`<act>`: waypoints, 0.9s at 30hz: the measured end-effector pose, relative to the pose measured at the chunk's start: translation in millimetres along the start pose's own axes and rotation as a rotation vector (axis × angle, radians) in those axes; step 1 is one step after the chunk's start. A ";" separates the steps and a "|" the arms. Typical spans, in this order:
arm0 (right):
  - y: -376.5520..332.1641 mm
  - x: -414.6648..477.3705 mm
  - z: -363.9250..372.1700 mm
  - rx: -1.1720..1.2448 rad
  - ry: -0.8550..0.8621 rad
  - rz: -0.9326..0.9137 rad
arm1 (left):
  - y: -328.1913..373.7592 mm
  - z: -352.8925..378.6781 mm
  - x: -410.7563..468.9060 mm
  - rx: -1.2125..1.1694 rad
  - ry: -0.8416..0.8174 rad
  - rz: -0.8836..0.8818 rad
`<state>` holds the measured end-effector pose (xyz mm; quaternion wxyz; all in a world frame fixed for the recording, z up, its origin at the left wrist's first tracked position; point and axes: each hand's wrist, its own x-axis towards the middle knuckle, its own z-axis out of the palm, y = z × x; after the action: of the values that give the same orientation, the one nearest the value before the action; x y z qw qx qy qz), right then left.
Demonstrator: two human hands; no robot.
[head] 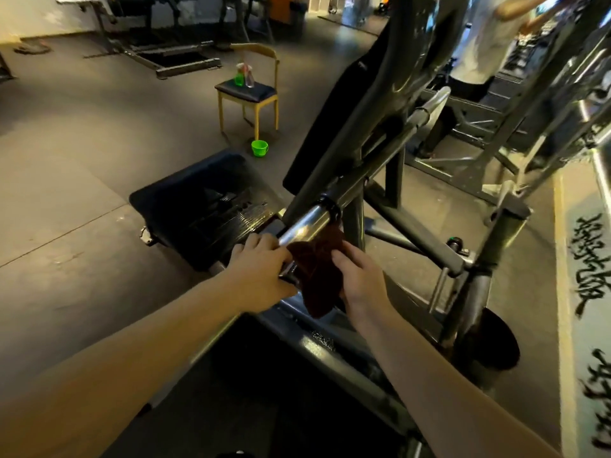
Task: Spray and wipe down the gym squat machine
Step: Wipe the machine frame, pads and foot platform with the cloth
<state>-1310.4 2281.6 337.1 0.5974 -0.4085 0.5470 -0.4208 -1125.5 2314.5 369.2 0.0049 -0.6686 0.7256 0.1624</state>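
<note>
Two hands were in on the squat machine [413, 231], right at the low end of its shiny bar [307, 226]. The left hand [261, 272] came in from the left, fingers curled over the top of the bar and thumb tucked under, so it was clamped round the metal. Just beside it sat the cloth [317, 276], dark red, bunched up and draped over the bar, with a tail hanging below. The right hand [358, 279] had that cloth from the right side, fingers bent round the folds and pressing them in against the bar. Whether the left fingertips also touched the cloth's edge could not be told.

Behind the left hand lay the machine's dark ribbed footplate [205, 206], flat and low on the floor. Further back stood a wooden chair [246, 90] with a dark padded seat, and on that seat were two bottles side by side: a green bottle [238, 77] and a clear bottle [249, 79], well apart from the hands. A small green bucket [259, 148] sat on the floor by the chair's front leg. Up at the top right, blurred behind the frame, stood another person [479, 44] in a light top.
</note>
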 end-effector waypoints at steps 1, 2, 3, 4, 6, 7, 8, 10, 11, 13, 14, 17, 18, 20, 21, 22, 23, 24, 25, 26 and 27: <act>3.3 -5.0 -5.4 0.004 0.018 0.000 | 7.7 3.7 -3.3 0.040 0.017 0.007; 7.2 -9.8 -12.2 0.015 0.040 0.001 | 16.5 8.0 -6.1 0.067 0.036 0.019; 11.8 -14.4 -19.2 0.032 0.067 0.005 | 26.8 11.7 -8.7 0.082 0.045 0.029; 17.8 -19.0 -27.9 0.051 0.095 0.018 | 39.3 16.3 -10.7 0.078 0.031 0.031; 33.8 -26.4 -47.2 0.090 0.142 0.055 | 64.5 31.6 -10.5 -0.019 -0.049 0.007; 43.7 -31.1 -56.7 0.100 0.156 0.081 | 76.5 42.7 -9.9 -0.109 -0.095 -0.008; 55.0 -36.5 -66.9 0.110 0.167 0.109 | 87.1 57.0 -9.0 -0.210 -0.127 -0.016; 80.9 -44.7 -87.6 0.132 0.213 0.168 | 106.1 88.0 -9.3 -0.385 -0.171 -0.022; 92.8 -49.0 -97.6 0.148 0.244 0.205 | 115.2 103.5 -10.1 -0.438 -0.195 -0.014; 117.8 -55.4 -116.4 0.169 0.304 0.261 | 133.1 130.7 -10.3 -0.509 -0.249 0.006; 129.3 -58.7 -124.6 0.184 0.336 0.282 | 140.8 143.1 -9.5 -0.547 -0.279 0.014; 157.9 -69.4 -138.9 0.262 0.428 0.344 | 156.7 180.4 -0.5 -0.635 -0.376 0.005; 167.3 -70.3 -141.1 0.301 0.447 0.363 | 160.4 192.0 4.8 -0.654 -0.407 -0.010; 180.6 -71.0 -140.3 0.375 0.525 0.407 | 165.5 213.6 16.1 -0.682 -0.444 -0.047; 184.8 -70.8 -137.2 0.413 0.564 0.415 | 166.6 225.0 22.6 -0.697 -0.454 -0.062; 194.0 -67.0 -135.0 0.453 0.594 0.416 | 166.3 235.0 28.2 -0.714 -0.463 -0.075; 201.7 -66.0 -130.4 0.486 0.627 0.427 | 164.3 245.8 31.9 -0.737 -0.477 -0.085; 211.5 -64.2 -127.0 0.523 0.651 0.424 | 162.1 254.6 35.8 -0.755 -0.495 -0.085; 220.3 -62.6 -124.6 0.559 0.673 0.417 | 159.6 265.7 39.5 -0.769 -0.513 -0.074; 231.8 -58.4 -125.0 0.585 0.686 0.408 | 156.8 276.2 44.2 -0.779 -0.533 -0.055; 241.2 -54.0 -126.0 0.631 0.699 0.395 | 154.3 285.0 49.8 -0.796 -0.553 -0.025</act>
<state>-1425.3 2404.6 116.6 0.5410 0.0682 0.6274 -0.5560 -1340.6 2343.6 123.4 -0.0565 -0.5591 0.5706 0.5989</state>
